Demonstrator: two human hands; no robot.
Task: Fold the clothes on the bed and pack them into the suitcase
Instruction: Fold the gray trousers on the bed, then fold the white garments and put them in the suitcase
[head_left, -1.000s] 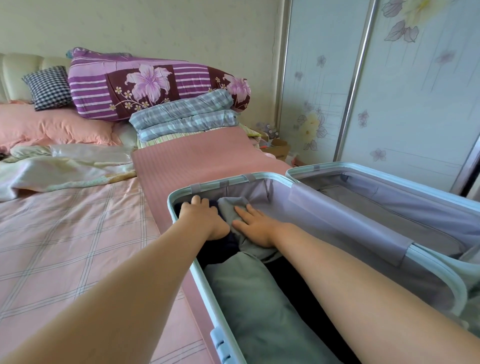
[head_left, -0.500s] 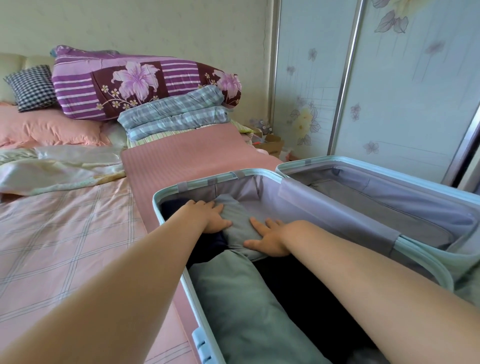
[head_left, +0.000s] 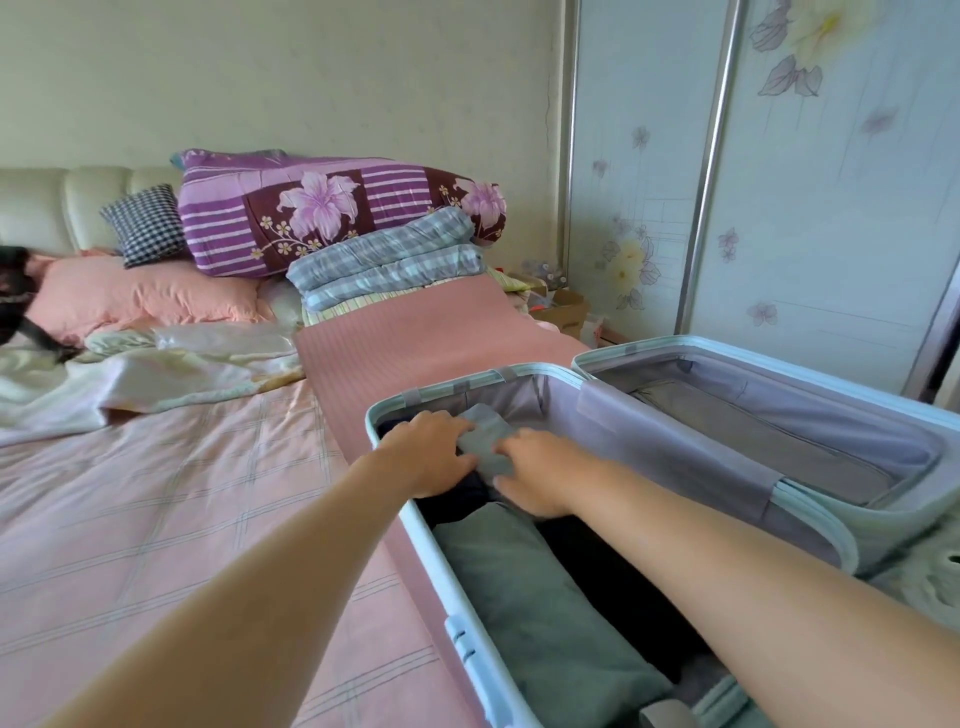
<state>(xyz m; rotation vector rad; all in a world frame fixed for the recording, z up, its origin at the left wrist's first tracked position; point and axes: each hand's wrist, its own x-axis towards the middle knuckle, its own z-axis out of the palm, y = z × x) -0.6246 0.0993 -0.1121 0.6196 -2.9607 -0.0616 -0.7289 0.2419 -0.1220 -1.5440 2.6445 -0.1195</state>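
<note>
**Desk:** What fills the bottom of the frame?

**Photographer:** A pale blue hard-shell suitcase (head_left: 847, 545) lies open on a bed, and a person reaches into it from six o'clock. In the near half, a folded grey-green garment (head_left: 530, 597) lies lengthwise along the left wall. Dark clothes (head_left: 613, 571) are packed beside it at three o'clock.

**Desk:** And the hands?

**Photographer:** Both meet at that half's far end, on a small folded blue-grey garment (head_left: 485, 441). It sits on the dark clothes, against the lilac lining. The left hand (head_left: 431, 452) holds its nine o'clock edge, fingers above and thumb below. The right hand (head_left: 540, 473) lies on its five o'clock corner, but blur hides whether those fingers curl or lie flat.

**Desk:** The other half?

**Photographer:** It lies alongside at two o'clock, showing a grey-lilac fabric liner (head_left: 769, 436).

**Desk:** What lies beyond?

**Photographer:** The suitcase rests on a pink ribbed mat (head_left: 431, 338) that runs toward twelve o'clock. A pink checked bedsheet (head_left: 156, 519) spreads at nine o'clock. At the mat's far end sits a folded blue plaid quilt (head_left: 389, 260), with a rolled purple floral quilt (head_left: 337, 208) behind it. At ten o'clock lie a crumpled cream blanket (head_left: 156, 358), a pink pillow (head_left: 145, 296) and a black-and-white gingham cushion (head_left: 145, 223). Pale wardrobe doors printed with flowers (head_left: 831, 208) stand from one to two o'clock, with a brown cardboard box (head_left: 563, 306) at their foot.
</note>
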